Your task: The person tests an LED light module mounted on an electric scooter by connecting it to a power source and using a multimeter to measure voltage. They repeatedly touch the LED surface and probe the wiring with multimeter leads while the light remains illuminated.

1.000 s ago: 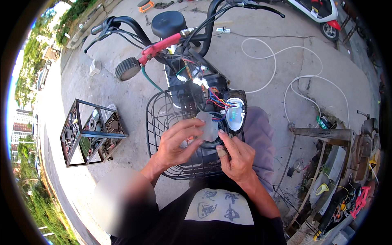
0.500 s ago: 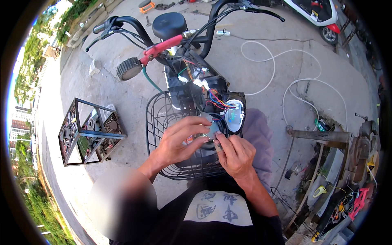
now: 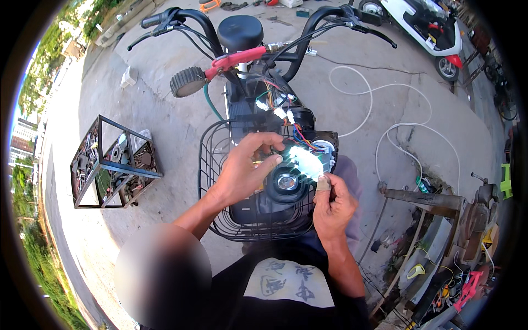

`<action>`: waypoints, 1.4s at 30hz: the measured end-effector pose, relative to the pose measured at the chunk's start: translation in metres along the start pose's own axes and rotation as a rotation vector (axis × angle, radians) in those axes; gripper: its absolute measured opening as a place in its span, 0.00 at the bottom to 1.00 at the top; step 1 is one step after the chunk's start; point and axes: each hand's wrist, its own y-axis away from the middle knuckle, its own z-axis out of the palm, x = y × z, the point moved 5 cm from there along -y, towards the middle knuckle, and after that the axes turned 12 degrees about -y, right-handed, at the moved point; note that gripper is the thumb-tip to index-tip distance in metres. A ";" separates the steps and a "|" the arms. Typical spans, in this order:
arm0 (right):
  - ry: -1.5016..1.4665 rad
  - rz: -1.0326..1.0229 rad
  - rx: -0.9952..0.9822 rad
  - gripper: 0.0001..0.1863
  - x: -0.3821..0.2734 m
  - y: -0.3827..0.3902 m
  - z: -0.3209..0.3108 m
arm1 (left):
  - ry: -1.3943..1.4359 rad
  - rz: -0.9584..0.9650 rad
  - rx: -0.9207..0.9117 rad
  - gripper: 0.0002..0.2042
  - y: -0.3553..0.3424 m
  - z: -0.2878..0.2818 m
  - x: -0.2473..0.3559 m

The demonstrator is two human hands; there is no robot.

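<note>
- Between the two hands: shiny plate (image 3: 306, 163). Right hand (image 3: 334, 208) pinches its lower right edge, thumb and finger closed on it.
- Left of the plate: left hand (image 3: 242, 171), fingers curled, thumb near forefinger, small gap; can't tell if they hold anything.
- Just below the plate, between the fingers: round lamp (image 3: 287, 182). Edge-only pinch could let the plate slip and scratch the lamp, or fall into the basket (image 3: 204, 165) around it.
- On the right thumb: tan wrap (image 3: 323, 186); could dull the grip.
- Above the right fingers: coloured wires (image 3: 300, 133); an upward swing could snag them, maybe tug white plugs (image 3: 280, 113) loose.
- Glare off the plate may cause misjudged edges.
</note>
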 end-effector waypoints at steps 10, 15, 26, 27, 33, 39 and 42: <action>-0.301 0.200 0.074 0.05 0.008 -0.006 -0.001 | -0.002 -0.042 -0.206 0.21 -0.020 0.010 0.014; -0.372 0.314 0.102 0.07 0.007 -0.012 -0.008 | 0.147 -0.076 -0.215 0.19 -0.025 0.022 0.008; -0.630 0.556 0.130 0.09 0.019 -0.013 -0.017 | 0.502 -0.116 -0.226 0.19 -0.022 0.039 -0.001; -0.655 0.573 0.133 0.09 0.021 -0.011 -0.018 | 0.501 -0.118 -0.232 0.19 -0.021 0.039 0.000; -0.670 0.595 0.118 0.09 0.024 -0.002 -0.022 | 0.348 -0.079 -0.251 0.20 -0.016 0.042 0.006; -0.608 0.607 0.069 0.10 0.028 0.011 -0.028 | 0.345 -0.091 -0.278 0.19 -0.017 0.045 0.013; -0.626 0.642 0.014 0.11 0.027 0.018 -0.031 | 0.321 -0.060 -0.260 0.16 -0.016 0.047 0.019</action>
